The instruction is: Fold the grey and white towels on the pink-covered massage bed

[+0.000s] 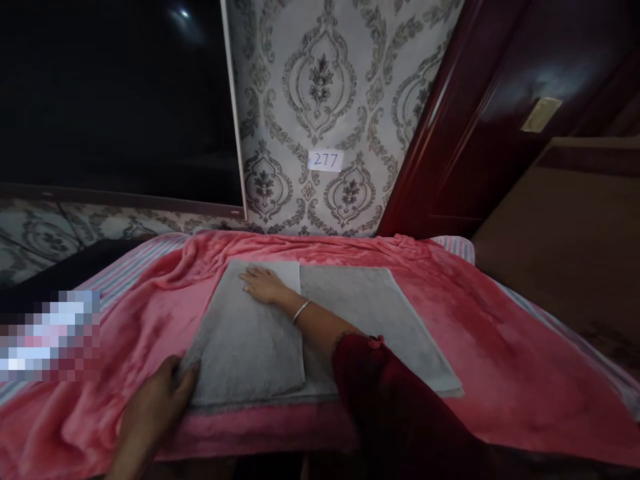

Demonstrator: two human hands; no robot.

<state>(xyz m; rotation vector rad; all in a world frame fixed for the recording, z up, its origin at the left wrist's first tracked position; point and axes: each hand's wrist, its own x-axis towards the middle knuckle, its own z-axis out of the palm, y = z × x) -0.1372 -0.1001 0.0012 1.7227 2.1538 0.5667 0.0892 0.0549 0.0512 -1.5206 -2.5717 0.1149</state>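
A grey towel (250,353) lies spread on a pink blanket, with its left part folded over onto the rest, so that a free edge runs down the middle. The right part of the towel (360,300) lies flat in a single smooth sheet. Palm down, my right hand (263,285) rests on the far end of the folded part, fingers stretched and a bangle on the wrist. By the near left corner is my left hand (157,393), its thumb and forefinger apart against the towel's left edge; its other fingers are largely hidden.
The rumpled pink blanket (500,373) covers a surface with a striped cloth (150,257) showing at its sides. Behind are a patterned wall (320,80) with a label (326,160), a dark screen (115,100) at left and a dark red door (480,120) at right.
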